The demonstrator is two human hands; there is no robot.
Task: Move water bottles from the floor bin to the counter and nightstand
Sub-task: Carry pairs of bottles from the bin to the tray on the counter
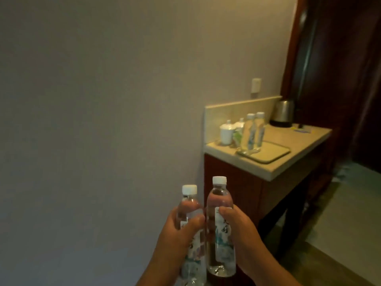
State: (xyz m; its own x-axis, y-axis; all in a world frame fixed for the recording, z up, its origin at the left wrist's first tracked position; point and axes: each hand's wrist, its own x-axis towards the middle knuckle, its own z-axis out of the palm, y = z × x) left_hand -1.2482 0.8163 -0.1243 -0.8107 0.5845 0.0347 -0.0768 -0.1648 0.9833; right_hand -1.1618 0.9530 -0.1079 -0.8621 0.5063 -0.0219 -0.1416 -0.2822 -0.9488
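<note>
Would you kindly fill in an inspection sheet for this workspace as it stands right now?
Surface: beige counter on a dark wood cabinet, with a flat tray on it.
Job's things: two capped water bottles stand upright at the tray's left end; left-hand bottle and right-hand bottle are carried upright, side by side.
Clutter: white lidded cups, a green packet, a steel kettle, small items at the counter's far end.
Grippers: left hand and right hand each grip one bottle.
Cables: nothing seen.
Surroundings: plain wall, wall socket, dark wooden door frame, tiled floor.
</note>
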